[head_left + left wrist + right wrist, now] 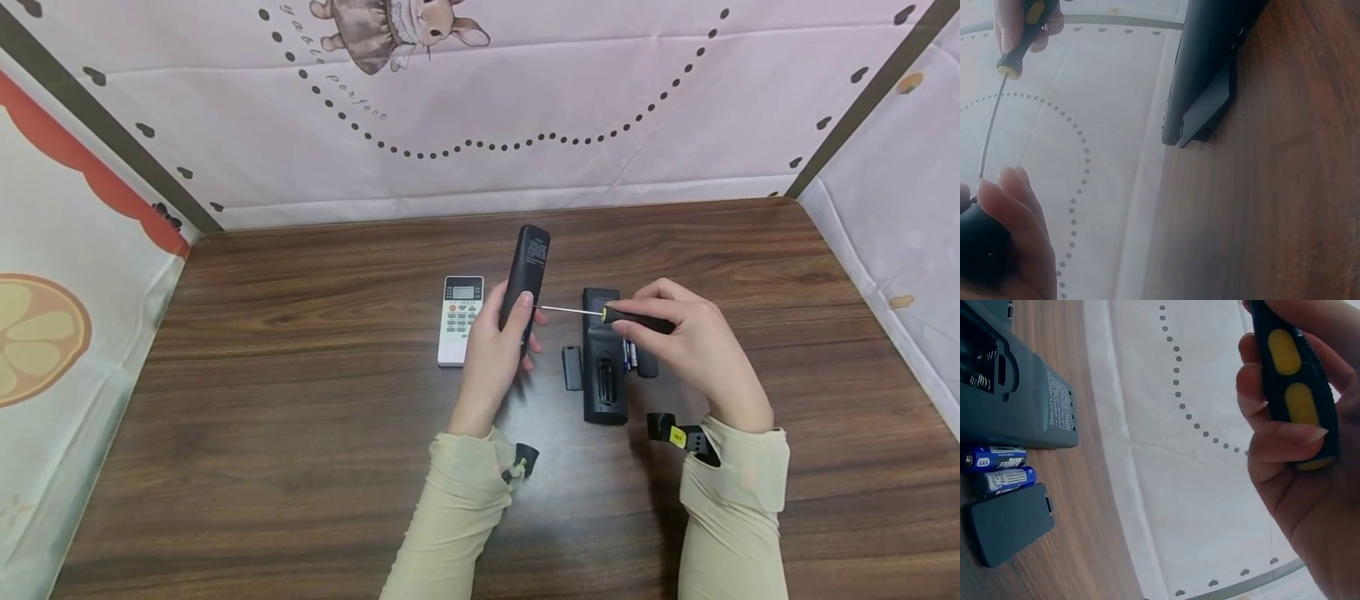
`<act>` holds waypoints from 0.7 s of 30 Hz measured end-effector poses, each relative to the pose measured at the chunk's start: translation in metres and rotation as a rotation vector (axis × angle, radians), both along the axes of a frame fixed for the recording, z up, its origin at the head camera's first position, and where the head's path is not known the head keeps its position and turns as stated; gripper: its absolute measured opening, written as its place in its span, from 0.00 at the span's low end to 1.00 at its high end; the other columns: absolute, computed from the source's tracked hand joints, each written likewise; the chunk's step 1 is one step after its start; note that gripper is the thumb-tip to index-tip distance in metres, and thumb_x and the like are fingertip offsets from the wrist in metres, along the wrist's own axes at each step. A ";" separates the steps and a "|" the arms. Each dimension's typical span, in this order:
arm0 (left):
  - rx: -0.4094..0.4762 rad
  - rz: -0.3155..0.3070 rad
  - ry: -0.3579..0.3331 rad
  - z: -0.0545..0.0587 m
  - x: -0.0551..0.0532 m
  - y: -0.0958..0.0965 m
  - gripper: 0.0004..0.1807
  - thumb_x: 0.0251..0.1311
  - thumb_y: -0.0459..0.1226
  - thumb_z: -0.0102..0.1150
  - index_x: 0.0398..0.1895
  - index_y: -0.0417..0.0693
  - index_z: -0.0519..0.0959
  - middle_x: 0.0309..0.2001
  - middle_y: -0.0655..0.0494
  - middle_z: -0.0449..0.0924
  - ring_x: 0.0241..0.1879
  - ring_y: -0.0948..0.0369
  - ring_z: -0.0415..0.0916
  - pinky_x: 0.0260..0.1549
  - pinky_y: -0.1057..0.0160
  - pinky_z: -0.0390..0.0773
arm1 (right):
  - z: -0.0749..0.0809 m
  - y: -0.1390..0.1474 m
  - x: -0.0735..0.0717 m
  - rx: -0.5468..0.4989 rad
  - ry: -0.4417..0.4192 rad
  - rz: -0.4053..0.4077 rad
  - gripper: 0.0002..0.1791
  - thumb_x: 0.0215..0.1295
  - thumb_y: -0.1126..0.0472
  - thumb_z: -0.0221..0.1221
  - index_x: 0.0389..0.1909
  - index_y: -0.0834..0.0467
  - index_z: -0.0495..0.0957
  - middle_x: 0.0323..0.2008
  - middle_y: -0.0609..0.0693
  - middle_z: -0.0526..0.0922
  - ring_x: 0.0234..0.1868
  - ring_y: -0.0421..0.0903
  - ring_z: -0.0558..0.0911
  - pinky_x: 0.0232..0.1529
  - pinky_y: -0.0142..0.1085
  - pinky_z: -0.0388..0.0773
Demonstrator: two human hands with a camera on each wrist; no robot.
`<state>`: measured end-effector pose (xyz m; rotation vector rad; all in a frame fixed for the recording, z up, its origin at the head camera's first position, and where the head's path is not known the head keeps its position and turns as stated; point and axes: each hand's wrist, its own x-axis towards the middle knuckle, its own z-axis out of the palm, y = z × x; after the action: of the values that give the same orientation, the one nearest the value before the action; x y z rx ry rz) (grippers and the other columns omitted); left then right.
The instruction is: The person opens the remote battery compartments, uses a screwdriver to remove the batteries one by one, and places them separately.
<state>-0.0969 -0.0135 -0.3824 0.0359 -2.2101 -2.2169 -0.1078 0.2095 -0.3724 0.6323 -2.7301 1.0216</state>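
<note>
My left hand (489, 358) grips a black remote control (534, 254) tilted up off the table, its label side showing and the thumb across it. Between the fingers and thumb of my right hand (701, 342) is the black and yellow handle of a screwdriver (641, 320). Its thin shaft points left, the tip right at the remote's edge beside my left thumb. Under the screwdriver, a second dark remote (604, 408) lies back up on the table, its battery bay uncovered. The right wrist view shows bare springs in that bay, with two blue AAA batteries (1005, 480) alongside.
A white remote (452, 350) with a small screen lies left of my left hand, partly covered by it. Small dark covers lie on either side of the second remote, one on the left (572, 368) and one on the right (648, 365). A printed cloth (525, 100) rises behind the wooden table (300, 400).
</note>
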 end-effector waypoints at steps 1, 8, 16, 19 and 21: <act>0.009 -0.002 0.000 -0.001 -0.001 0.000 0.18 0.65 0.46 0.42 0.55 0.49 0.67 0.33 0.42 0.77 0.18 0.51 0.72 0.15 0.43 0.71 | 0.000 0.000 0.000 0.001 0.006 0.001 0.13 0.52 0.56 0.63 0.41 0.48 0.82 0.35 0.36 0.71 0.29 0.34 0.68 0.21 0.27 0.64; 0.078 -0.013 0.013 -0.019 -0.009 -0.002 0.20 0.66 0.50 0.38 0.53 0.51 0.68 0.32 0.45 0.77 0.18 0.49 0.72 0.11 0.48 0.72 | 0.001 -0.001 0.000 0.010 -0.002 -0.021 0.13 0.53 0.54 0.63 0.41 0.47 0.82 0.35 0.36 0.72 0.30 0.35 0.68 0.22 0.28 0.64; -0.074 0.041 -0.012 -0.030 -0.013 0.000 0.22 0.57 0.55 0.50 0.52 0.61 0.69 0.30 0.51 0.79 0.17 0.47 0.72 0.12 0.51 0.73 | 0.011 -0.010 0.003 0.122 0.173 0.017 0.14 0.47 0.63 0.66 0.39 0.53 0.83 0.34 0.43 0.73 0.30 0.38 0.69 0.25 0.31 0.65; -0.104 0.052 -0.032 -0.031 -0.013 -0.001 0.21 0.56 0.53 0.52 0.53 0.60 0.69 0.29 0.51 0.79 0.16 0.47 0.72 0.13 0.49 0.73 | 0.017 -0.016 0.006 0.158 0.254 0.024 0.14 0.45 0.63 0.67 0.38 0.53 0.83 0.33 0.44 0.73 0.32 0.41 0.70 0.26 0.34 0.67; -0.100 0.049 -0.040 -0.029 -0.012 -0.002 0.20 0.57 0.51 0.53 0.53 0.59 0.69 0.29 0.51 0.79 0.16 0.47 0.71 0.14 0.47 0.73 | 0.019 -0.019 0.007 0.166 0.274 0.027 0.14 0.46 0.62 0.67 0.38 0.53 0.83 0.33 0.45 0.74 0.33 0.42 0.71 0.27 0.36 0.67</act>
<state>-0.1092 -0.0157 -0.4114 0.1327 -2.3113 -2.0964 -0.1009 0.1908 -0.3536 0.7742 -2.5851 0.6605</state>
